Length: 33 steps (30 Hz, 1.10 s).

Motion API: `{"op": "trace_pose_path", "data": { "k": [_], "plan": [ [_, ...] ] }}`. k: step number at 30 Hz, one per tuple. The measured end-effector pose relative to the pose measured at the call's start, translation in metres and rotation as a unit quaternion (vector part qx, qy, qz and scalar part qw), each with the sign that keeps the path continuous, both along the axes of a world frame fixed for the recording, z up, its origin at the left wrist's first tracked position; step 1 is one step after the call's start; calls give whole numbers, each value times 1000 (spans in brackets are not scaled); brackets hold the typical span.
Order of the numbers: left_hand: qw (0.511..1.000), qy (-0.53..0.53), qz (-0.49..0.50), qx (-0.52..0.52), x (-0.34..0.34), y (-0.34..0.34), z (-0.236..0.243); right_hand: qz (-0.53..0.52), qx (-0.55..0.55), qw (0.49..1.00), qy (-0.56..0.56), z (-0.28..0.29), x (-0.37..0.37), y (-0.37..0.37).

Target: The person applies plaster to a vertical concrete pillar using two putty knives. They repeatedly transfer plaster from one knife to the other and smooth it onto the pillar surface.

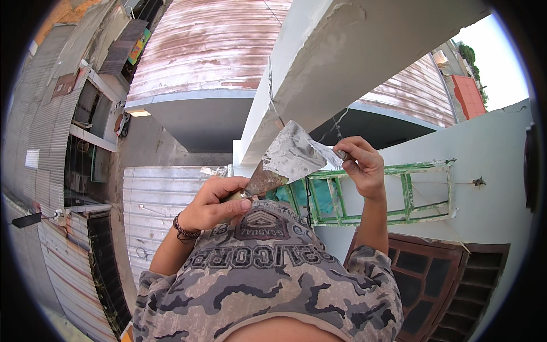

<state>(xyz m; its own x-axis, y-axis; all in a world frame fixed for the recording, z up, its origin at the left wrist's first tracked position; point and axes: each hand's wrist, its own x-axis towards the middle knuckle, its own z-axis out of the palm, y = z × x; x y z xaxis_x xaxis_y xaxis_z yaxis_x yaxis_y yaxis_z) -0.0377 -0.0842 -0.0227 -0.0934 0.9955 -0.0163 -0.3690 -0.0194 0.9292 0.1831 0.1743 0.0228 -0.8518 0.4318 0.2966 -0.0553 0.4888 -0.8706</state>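
Observation:
My left hand (222, 202) grips the handle of a broad, rusty putty knife (262, 178), its blade pointing up and right. White-grey filler (290, 151) covers the upper part of that blade. My right hand (362, 165) pinches the handle of a second scraper (330, 157), whose smeared blade reaches left into the filler. The two blades overlap below a plastered concrete beam (319, 74), where a thin wire hangs.
A green ladder (407, 194) lies below beside a pale wall (484, 154), above a brown-framed window (421, 279). Rusty corrugated roofs (199, 45), a white metal sheet (154, 216) and a narrow paved passage (142, 148) are farther down and left.

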Motion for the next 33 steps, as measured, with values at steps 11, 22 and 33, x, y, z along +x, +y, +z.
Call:
{"op": "trace_pose_path", "data": {
  "k": [11,22,33],
  "plan": [
    [996,32,-79,24,-17,-12,-3,-6,344,938,-45,42,2,-1],
    [993,34,-113,17,-25,-14,-9,-27,394,916,-71,55,13,-1],
    [998,-29,-49,-41,-17,-6,-5,0,-111,994,-12,6,42,-19]
  ]
}}
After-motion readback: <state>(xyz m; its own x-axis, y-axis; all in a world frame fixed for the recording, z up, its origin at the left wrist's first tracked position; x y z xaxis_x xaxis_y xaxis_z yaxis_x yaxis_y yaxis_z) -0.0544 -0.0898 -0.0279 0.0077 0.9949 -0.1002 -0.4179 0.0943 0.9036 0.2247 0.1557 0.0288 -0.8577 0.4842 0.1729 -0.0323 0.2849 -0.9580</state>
